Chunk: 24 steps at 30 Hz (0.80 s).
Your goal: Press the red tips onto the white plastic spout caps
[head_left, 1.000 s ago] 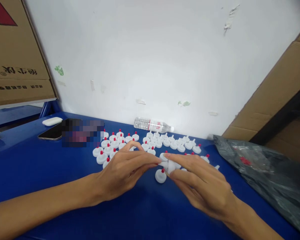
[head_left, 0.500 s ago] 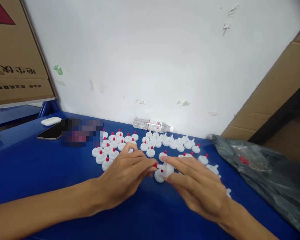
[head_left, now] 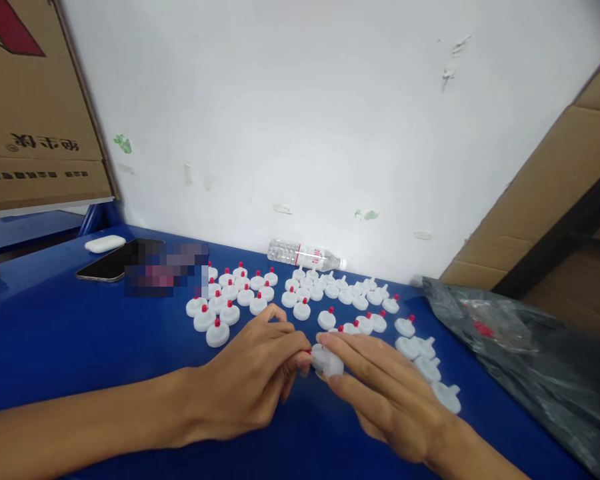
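My right hand [head_left: 393,393] grips a white spouted cap [head_left: 330,363] between thumb and fingers, with the cap turned on its side. The fingers of my left hand [head_left: 257,363] are closed in a pinch on a small red tip [head_left: 309,351] at the spout end of that cap; most of the red tip is hidden. Behind my left hand stand several white caps with red tips [head_left: 217,333] on their spouts. To the right of my right hand lie several white spouted caps without red tips [head_left: 447,398].
A plastic bottle [head_left: 305,255] lies against the wall behind the caps. A phone [head_left: 103,265] and a white case [head_left: 105,244] are on the blue table [head_left: 105,340] at left. At right, a dark plastic bag [head_left: 545,380] carries a clear bag of red pieces [head_left: 485,328].
Both hands have come slightly lower and closer together with the cap. Its spout, visible between my hands before, is now mostly covered. The view has shifted a little.
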Available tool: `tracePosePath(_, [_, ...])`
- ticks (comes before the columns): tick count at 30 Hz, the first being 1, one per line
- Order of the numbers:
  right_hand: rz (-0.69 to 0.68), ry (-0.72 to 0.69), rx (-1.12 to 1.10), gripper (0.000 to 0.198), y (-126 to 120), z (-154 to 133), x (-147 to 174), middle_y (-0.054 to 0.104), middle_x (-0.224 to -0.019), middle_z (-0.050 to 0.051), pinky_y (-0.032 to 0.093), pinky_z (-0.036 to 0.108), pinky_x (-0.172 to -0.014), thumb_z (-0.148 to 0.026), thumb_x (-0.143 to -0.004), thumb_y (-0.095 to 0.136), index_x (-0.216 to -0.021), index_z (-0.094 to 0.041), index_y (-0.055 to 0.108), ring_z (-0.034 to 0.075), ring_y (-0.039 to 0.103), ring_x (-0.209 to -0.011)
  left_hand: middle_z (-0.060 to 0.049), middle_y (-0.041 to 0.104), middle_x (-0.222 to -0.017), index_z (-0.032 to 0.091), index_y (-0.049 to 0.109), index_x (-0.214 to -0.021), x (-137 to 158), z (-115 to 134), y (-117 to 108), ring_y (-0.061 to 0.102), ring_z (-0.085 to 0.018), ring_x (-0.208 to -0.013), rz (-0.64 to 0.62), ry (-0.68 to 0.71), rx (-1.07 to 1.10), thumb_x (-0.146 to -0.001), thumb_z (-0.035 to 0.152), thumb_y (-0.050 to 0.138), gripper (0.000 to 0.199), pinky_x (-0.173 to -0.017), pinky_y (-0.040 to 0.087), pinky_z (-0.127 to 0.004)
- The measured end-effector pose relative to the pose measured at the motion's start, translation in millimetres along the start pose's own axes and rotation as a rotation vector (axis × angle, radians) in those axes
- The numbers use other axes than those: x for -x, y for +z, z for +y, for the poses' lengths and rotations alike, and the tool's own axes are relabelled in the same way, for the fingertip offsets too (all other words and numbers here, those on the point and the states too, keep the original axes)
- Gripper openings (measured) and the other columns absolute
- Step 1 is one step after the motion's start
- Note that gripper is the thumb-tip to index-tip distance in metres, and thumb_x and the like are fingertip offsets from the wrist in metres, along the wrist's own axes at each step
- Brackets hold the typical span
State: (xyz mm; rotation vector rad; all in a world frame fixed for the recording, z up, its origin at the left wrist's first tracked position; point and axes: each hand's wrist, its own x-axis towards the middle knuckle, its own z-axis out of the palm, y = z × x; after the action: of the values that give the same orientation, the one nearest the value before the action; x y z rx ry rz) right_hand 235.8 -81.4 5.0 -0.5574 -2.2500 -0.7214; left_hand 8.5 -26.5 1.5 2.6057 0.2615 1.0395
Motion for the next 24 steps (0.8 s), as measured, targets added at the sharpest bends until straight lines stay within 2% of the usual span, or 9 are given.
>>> tracePosePath(3, [-0.018,-0.034,0.043,0.025,0,-4,-3,0.076,-0.109,0.018,0.061,0.034,-0.089,-0.001,-0.091,0.045,-0.101,-0.014,0.063,0.023,0.069,-0.112,0.004,0.054,-0.068,0.019,0.043,-0.081,1,1,0,0.042,-0.013,-0.063,-0.024,-0.013,0.021,-0.1,0.007,0.034,0.025,-0.078,0.034,-0.036])
tracePosePath(10, [0.049,0.022,0.064,0.024,5,-12,-5,0.076,-0.109,0.017,0.059,0.03,-0.091,-0.001,-0.093,0.046,-0.092,-0.015,0.064,0.02,0.07,-0.111,0.004,0.05,-0.074,0.019,0.042,-0.082,2,3,-1,0.037,-0.013,-0.063,-0.051,-0.092,0.013,-0.102,0.012,0.036,0.022,-0.074,0.032,-0.032])
tracePosePath(13, [0.043,0.028,0.018,0.02,7,-11,-2,0.075,-0.112,0.019,0.058,0.032,-0.094,-0.001,-0.092,0.049,-0.094,-0.013,0.065,0.023,0.068,-0.115,0.004,0.05,-0.074,0.019,0.044,-0.083,1,4,-1,0.04,-0.013,-0.064,-0.046,-0.061,-0.002,-0.103,0.013,0.035,0.023,-0.075,0.033,-0.032])
tracePosePath(19, [-0.043,-0.044,0.086,0.019,7,-4,-5,0.077,-0.108,0.01,0.061,0.035,-0.082,-0.009,-0.094,0.053,-0.102,-0.019,0.068,0.023,0.073,-0.102,0.002,0.052,-0.068,0.017,0.05,-0.083,-9,5,-6,0.04,-0.015,-0.063,0.006,0.132,-0.279,-0.105,0.016,0.037,0.025,-0.074,0.034,-0.035])
tracePosePath(22, [-0.068,0.016,0.124,0.019,0,8,-4,0.074,-0.117,0.012,0.059,0.038,-0.084,-0.007,-0.094,0.052,-0.105,-0.016,0.066,0.026,0.071,-0.106,-0.001,0.059,-0.076,0.015,0.055,-0.088,-13,-5,-12,0.044,-0.016,-0.07,-0.005,0.123,-0.363,-0.103,0.015,0.04,0.022,-0.076,0.034,-0.037])
tracePosePath(24, [-0.074,0.115,0.175,0.019,-6,19,0,0.073,-0.118,0.012,0.056,0.039,-0.084,-0.007,-0.093,0.058,-0.109,-0.016,0.064,0.026,0.07,-0.103,-0.002,0.059,-0.079,0.015,0.059,-0.091,-15,-14,-16,0.046,-0.018,-0.076,-0.021,0.064,-0.41,-0.101,0.018,0.047,0.015,-0.077,0.034,-0.037])
